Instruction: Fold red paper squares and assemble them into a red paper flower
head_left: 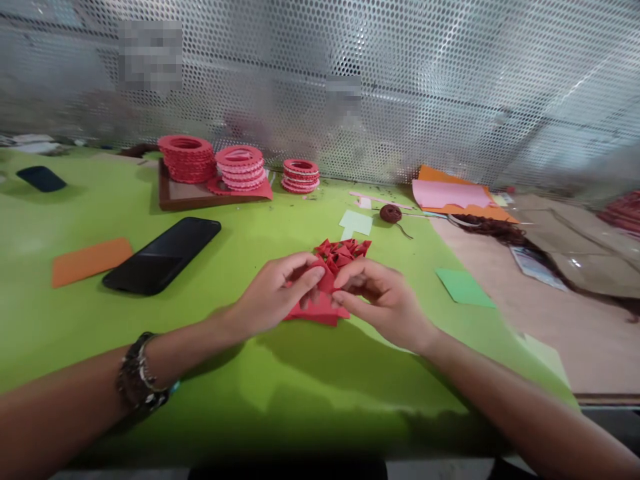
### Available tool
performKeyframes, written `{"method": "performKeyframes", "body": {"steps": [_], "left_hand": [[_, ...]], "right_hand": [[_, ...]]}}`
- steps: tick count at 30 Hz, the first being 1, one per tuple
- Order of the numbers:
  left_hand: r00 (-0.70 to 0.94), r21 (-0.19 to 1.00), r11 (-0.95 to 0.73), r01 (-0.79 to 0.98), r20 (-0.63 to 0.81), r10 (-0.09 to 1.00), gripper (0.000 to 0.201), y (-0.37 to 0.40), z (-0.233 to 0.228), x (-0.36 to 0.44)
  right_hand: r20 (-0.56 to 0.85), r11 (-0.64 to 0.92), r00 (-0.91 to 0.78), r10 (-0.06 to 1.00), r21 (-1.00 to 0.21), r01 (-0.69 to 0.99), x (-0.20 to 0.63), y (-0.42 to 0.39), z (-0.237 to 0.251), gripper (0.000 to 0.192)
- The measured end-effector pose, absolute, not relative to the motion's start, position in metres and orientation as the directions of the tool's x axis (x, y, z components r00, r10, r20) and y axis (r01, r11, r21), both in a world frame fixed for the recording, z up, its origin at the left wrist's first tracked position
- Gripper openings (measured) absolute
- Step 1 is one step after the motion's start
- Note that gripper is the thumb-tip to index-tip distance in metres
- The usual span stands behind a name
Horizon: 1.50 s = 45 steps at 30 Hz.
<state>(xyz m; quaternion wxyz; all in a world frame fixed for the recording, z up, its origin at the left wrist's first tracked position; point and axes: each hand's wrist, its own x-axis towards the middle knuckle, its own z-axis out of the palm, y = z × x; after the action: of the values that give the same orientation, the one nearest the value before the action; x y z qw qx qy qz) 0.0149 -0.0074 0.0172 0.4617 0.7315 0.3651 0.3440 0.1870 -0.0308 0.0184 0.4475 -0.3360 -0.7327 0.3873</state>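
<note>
My left hand (287, 287) pinches a small piece of red paper (327, 279) between thumb and fingers. At the paper's right edge, the curled fingertips of my right hand (377, 297) close on it, thumb below the index finger. Just behind the hands lies a pile of folded red paper pieces (350, 250) with pointed tips. Flat red paper sheets (320, 312) rest on the green tabletop under my fingers, partly hidden by them.
A black phone (163, 257) and orange paper (93, 261) lie left. Stacked red and pink rings (187, 160) stand on a brown board (173, 193). A brown yarn ball (391, 213), green paper (465, 287) and brown bag (580, 243) lie right. Perforated metal (300, 67) rises behind.
</note>
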Motion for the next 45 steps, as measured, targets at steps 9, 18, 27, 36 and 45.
{"method": "performKeyframes", "body": {"steps": [9, 18, 27, 36, 45], "left_hand": [[0.578, 0.957, -0.229, 0.179, 0.086, 0.811, 0.02, -0.009, 0.02, 0.01], [0.57, 0.954, -0.224, 0.201, 0.072, 0.818, 0.02, -0.011, 0.021, 0.014], [0.561, 0.973, -0.151, 0.173, 0.029, 0.827, 0.023, -0.009, 0.021, 0.014], [0.609, 0.987, -0.065, 0.144, -0.037, 0.793, 0.027, -0.009, 0.022, 0.014], [0.613, 0.991, -0.086, 0.103, 0.005, 0.79, 0.022, -0.011, 0.018, 0.016]], "right_hand": [[0.473, 0.697, -0.574, 0.669, -0.669, 0.26, 0.199, -0.028, 0.025, 0.013], [0.482, 0.669, -0.485, 0.729, -0.649, 0.361, 0.193, -0.029, 0.024, 0.004], [0.678, 0.871, -0.557, 0.479, -0.288, 0.398, 0.196, -0.03, 0.021, 0.006], [0.663, 0.851, -0.715, 0.224, 0.225, 0.475, 0.203, -0.031, 0.024, 0.019], [0.71, 0.876, -0.587, 0.39, -0.089, 0.474, 0.197, -0.03, 0.017, 0.01]]}}
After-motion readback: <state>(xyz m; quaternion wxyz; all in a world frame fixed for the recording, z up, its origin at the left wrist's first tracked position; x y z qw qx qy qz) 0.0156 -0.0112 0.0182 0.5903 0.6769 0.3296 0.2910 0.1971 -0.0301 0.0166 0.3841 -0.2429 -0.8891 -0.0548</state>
